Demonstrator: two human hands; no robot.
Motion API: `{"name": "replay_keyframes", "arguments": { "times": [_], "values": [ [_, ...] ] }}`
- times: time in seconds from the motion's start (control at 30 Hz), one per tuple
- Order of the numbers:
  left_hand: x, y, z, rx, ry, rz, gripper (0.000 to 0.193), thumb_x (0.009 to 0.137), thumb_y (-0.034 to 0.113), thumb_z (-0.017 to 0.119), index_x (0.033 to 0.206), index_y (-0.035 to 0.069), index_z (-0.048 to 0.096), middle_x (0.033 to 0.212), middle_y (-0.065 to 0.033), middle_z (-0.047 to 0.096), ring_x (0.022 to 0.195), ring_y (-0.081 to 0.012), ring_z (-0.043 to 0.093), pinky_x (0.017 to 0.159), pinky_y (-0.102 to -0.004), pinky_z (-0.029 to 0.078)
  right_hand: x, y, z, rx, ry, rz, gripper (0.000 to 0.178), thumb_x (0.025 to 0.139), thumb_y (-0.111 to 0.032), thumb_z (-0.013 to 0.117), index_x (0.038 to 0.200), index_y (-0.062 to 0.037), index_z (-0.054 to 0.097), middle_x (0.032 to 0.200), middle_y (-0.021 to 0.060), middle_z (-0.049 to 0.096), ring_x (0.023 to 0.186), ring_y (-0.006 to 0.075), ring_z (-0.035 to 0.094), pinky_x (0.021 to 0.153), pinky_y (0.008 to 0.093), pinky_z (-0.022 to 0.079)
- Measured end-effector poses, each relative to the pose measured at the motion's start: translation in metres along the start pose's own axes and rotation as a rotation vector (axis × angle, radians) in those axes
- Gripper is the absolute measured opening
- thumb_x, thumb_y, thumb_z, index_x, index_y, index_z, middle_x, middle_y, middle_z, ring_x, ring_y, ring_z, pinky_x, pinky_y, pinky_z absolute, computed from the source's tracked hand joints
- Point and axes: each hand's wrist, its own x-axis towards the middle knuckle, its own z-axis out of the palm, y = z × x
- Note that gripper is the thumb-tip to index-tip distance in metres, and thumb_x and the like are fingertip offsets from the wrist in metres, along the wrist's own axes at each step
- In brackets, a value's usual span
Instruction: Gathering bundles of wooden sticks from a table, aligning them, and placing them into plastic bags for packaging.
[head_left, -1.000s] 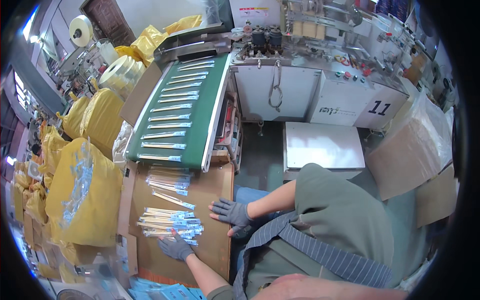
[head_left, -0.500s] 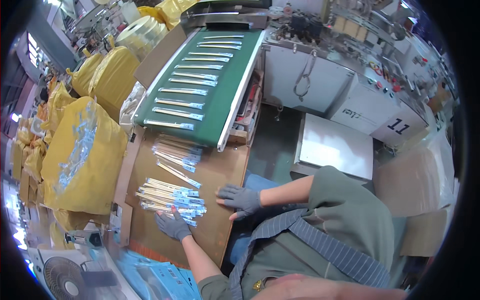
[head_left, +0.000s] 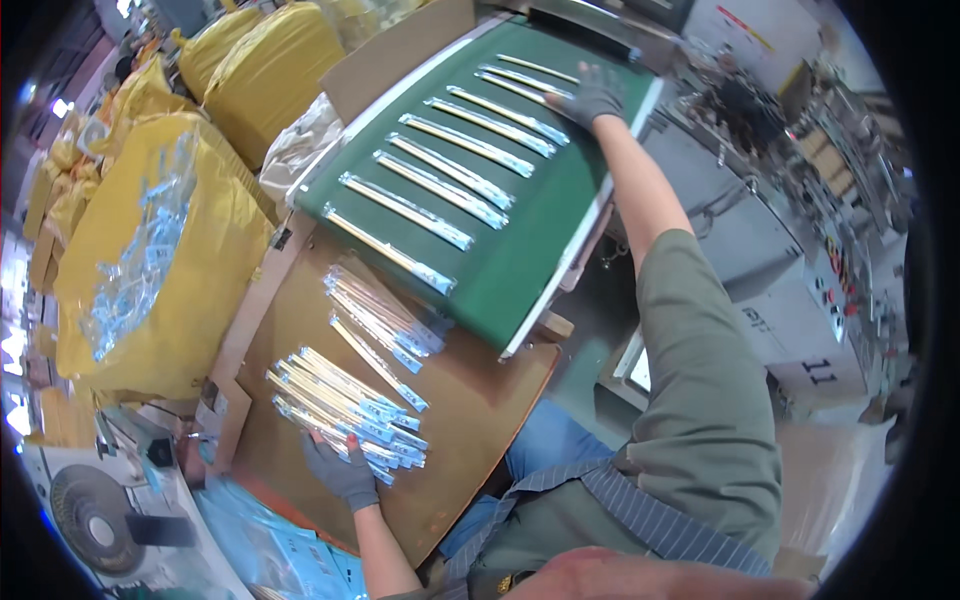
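Several wrapped pairs of chopsticks (head_left: 437, 190), in clear sleeves with blue printed ends, lie in a spaced row across the green conveyor belt (head_left: 525, 265). Over the far right of the belt, my right hand (head_left: 592, 97) in a grey glove is stretched out, fingers apart, its thumb beside the end of one packet. On the brown table below lies a pile of wrapped chopsticks (head_left: 345, 400). My left hand (head_left: 342, 472), also gloved with bare fingertips, rests against the pile's near edge, fingers spread. A second bunch (head_left: 380, 315) and a single packet (head_left: 375, 360) lie beyond the pile.
The belt's white side rail (head_left: 570, 275) stands above the brown table (head_left: 485, 400). At left is a yellow sack (head_left: 220, 290) with loose blue-and-clear wrappers. A fan (head_left: 97, 520) and blue plastic bags (head_left: 265, 545) sit near left. Machine cabinets (head_left: 795, 330) stand at right.
My right hand has gone from the table beside the pile up to the far right of the belt. My left hand stays at the pile. The view has shifted and turned.
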Motion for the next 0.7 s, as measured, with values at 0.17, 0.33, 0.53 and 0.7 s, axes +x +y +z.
{"name": "replay_keyframes", "arguments": {
  "times": [0.17,0.33,0.53,0.7],
  "values": [
    [0.000,0.010,-0.012,0.011,-0.016,-0.017,0.063,0.086,0.033,0.060,0.135,-0.002,0.041,0.137,-0.0258,0.040,0.125,-0.0399,0.040,0.105,-0.0441,0.031,0.006,0.000,-0.013,0.351,-0.524,-0.132,0.081,0.078,-0.066,0.053,0.135,-0.0093,0.045,0.135,0.0167,0.048,0.126,0.0304,0.045,0.105,0.0343,0.033],
    [0.003,0.006,-0.010,0.052,-0.005,0.006,0.063,0.084,0.034,0.061,0.133,-0.002,0.043,0.136,-0.0260,0.041,0.123,-0.0403,0.041,0.104,-0.0444,0.031,-0.096,-0.099,-0.069,0.660,-0.384,-0.708,0.051,0.095,-0.038,0.043,0.131,-0.0026,0.047,0.134,0.0197,0.047,0.128,0.0335,0.041,0.108,0.0370,0.030],
    [0.005,-0.004,0.003,0.085,0.058,0.028,0.063,0.085,0.038,0.060,0.129,-0.004,0.045,0.133,-0.0263,0.044,0.122,-0.0409,0.042,0.102,-0.0457,0.033,-0.226,-0.196,-0.172,0.503,-0.428,-0.906,0.064,0.090,-0.047,0.045,0.134,-0.0002,0.041,0.136,0.0245,0.042,0.128,0.0384,0.038,0.108,0.0410,0.029],
    [0.019,0.011,0.006,-0.247,-0.083,-0.260,0.074,0.089,0.053,0.049,0.131,-0.007,0.041,0.135,-0.0254,0.042,0.124,-0.0377,0.041,0.105,-0.0463,0.031,-0.258,-0.279,-0.160,0.589,-0.811,-0.551,0.090,0.081,-0.063,0.049,0.136,0.0062,0.033,0.138,0.0272,0.035,0.128,0.0388,0.037,0.105,0.0400,0.032]
  ]
}}
